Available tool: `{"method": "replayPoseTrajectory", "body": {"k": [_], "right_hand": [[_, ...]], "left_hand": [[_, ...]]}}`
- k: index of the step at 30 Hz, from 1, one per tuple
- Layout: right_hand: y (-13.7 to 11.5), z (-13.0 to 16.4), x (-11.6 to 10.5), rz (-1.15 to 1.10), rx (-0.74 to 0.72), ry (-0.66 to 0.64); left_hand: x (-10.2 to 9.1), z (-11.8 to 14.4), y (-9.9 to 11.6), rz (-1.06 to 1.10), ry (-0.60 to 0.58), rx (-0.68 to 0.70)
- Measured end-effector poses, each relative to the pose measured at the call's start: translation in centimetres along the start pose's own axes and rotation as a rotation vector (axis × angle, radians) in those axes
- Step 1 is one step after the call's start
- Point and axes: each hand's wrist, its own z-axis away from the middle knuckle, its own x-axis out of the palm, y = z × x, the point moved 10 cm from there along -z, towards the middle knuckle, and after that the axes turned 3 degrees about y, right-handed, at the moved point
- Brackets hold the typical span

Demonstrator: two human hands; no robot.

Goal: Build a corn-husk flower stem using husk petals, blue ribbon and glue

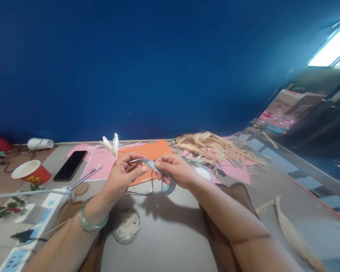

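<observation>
My left hand (124, 172), with a jade-coloured bangle at the wrist, is closed in a pinch near one end of a pale blue-grey ribbon-like strip (149, 163). My right hand (172, 170) pinches the same strip between thumb and fingers, and a loop of it hangs below. White petal-shaped pieces (111, 144) stick up just behind my left hand; whether that hand also holds them I cannot tell. Under my hands, a dark thin cord (144, 194) curves beside an orange sheet (158, 148). A round clear dish (127, 226) of pale cut pieces sits nearer me.
Dried husk strips (212, 147) are heaped at the back right, over pink paper (238, 172). On the left are a phone (70, 165), a red paper cup (31, 172), a pen (85, 177) and a power strip (36, 230). A blue wall (158, 75) rises behind.
</observation>
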Motion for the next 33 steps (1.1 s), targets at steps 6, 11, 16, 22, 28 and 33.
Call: {"method": "replayPoseTrajectory", "body": {"k": [6, 11, 16, 22, 28, 33], "right_hand": [[-0.2, 0.1, -0.2, -0.029, 0.017, -0.019], [-0.1, 0.0, -0.1, -0.009, 0.022, -0.025], [-0.6, 0.1, 0.3, 0.105, -0.068, 0.04], [-2.2, 0.1, -2.5, 0.207, -0.215, 0.28], [-2.8, 0.2, -4.4, 0.286, -0.184, 0.414], [-2.5, -0.1, -3.3, 0.294, -0.181, 0.346]], "left_hand": [[-0.1, -0.2, 0.3, 0.013, 0.035, 0.03], [0.0, 0.0, 0.1, 0.008, 0.025, 0.036], [0.4, 0.2, -1.1, -0.006, 0.019, -0.002], [0.3, 0.4, -0.5, 0.207, 0.121, -0.009], [2.5, 0.9, -0.5, 0.287, -0.075, -0.063], [5.4, 2.7, -2.5, 0.352, -0.31, -0.33]]}}
